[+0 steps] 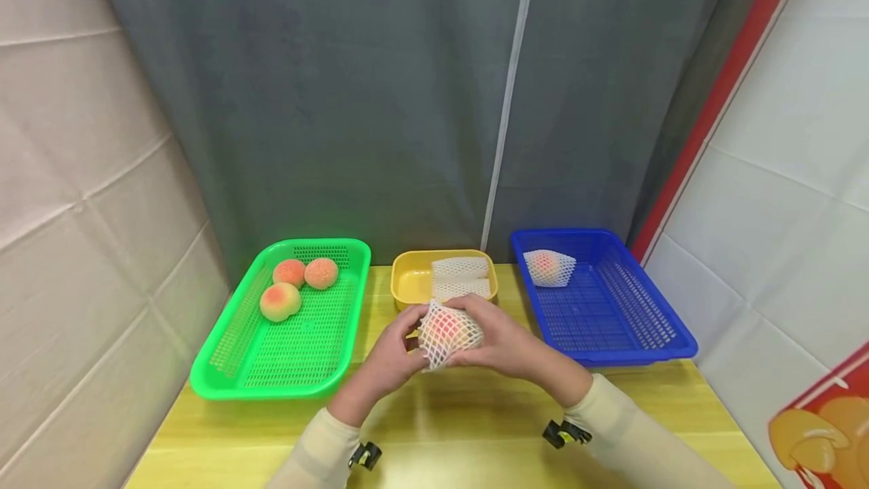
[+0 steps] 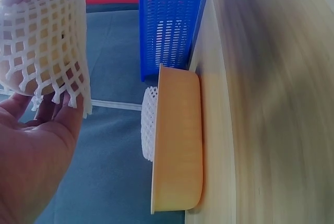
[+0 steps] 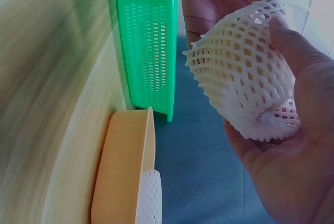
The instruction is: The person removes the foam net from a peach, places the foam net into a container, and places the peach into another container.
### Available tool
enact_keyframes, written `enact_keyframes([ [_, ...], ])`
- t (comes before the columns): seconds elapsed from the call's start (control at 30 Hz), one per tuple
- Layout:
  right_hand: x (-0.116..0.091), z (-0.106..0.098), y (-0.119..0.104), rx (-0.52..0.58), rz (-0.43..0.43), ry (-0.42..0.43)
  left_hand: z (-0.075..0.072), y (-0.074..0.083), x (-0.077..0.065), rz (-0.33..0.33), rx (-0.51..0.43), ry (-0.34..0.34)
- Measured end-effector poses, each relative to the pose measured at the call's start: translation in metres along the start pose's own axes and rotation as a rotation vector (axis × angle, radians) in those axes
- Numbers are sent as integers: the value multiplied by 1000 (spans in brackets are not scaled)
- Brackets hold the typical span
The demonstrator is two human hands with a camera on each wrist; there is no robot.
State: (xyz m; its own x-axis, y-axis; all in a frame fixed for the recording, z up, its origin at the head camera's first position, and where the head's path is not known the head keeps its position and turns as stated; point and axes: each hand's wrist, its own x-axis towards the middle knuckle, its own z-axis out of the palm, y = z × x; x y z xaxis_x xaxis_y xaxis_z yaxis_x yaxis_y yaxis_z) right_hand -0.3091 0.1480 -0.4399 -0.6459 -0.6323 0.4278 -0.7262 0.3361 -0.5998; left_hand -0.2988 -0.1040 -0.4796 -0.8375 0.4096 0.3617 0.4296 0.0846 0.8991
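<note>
**Both hands wrapping a peach in foam net, mid-worktop**

Step in hand: sleeving. Left hand [image 1: 388, 359] and right hand [image 1: 505, 344] meet above the yellow worktop [image 1: 475, 429], just in front of the yellow tub [image 1: 410, 287], and hold one netted peach [image 1: 448, 332] between them. Red-orange fruit shows through the white mesh. Fingers of both hands are curled round the net, grasping it from either side. In the left wrist view the net [image 2: 44, 46] sits against the palm with its open ragged edge hanging down; in the right wrist view the net [image 3: 242, 75] is cupped by fingers and thumb, one end flared open. Can't tell if the fruit is fully seated inside.

Around it: green basket [image 1: 285, 323] on the left holds three bare peaches [image 1: 296, 284]. The yellow tub carries a stack of spare foam nets [image 1: 460, 278]. Blue basket [image 1: 600, 300] on the right holds one wrapped peach [image 1: 548, 268] at its far left corner.

Judgement: wrap looks close to finished, one fruit done, three waiting. Next move likely calls for tugging the mesh evenly over the fruit so neither end gapes, then one hand carrying it right to the blue basket and setting it beside the wrapped one. Grip needs to be light, since the foam mesh stretches and can slip off a round fruit
</note>
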Motion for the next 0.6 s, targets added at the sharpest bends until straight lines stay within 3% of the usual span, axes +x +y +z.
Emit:
enact_keyframes([
  [0.4, -5, -3, 3, 52, -83, 164, -7, 1, -5, -4, 12, 91],
  [0.6, -10, -6, 5, 61, -6, 153, -11, 1, -7, -19, -58, 85],
])
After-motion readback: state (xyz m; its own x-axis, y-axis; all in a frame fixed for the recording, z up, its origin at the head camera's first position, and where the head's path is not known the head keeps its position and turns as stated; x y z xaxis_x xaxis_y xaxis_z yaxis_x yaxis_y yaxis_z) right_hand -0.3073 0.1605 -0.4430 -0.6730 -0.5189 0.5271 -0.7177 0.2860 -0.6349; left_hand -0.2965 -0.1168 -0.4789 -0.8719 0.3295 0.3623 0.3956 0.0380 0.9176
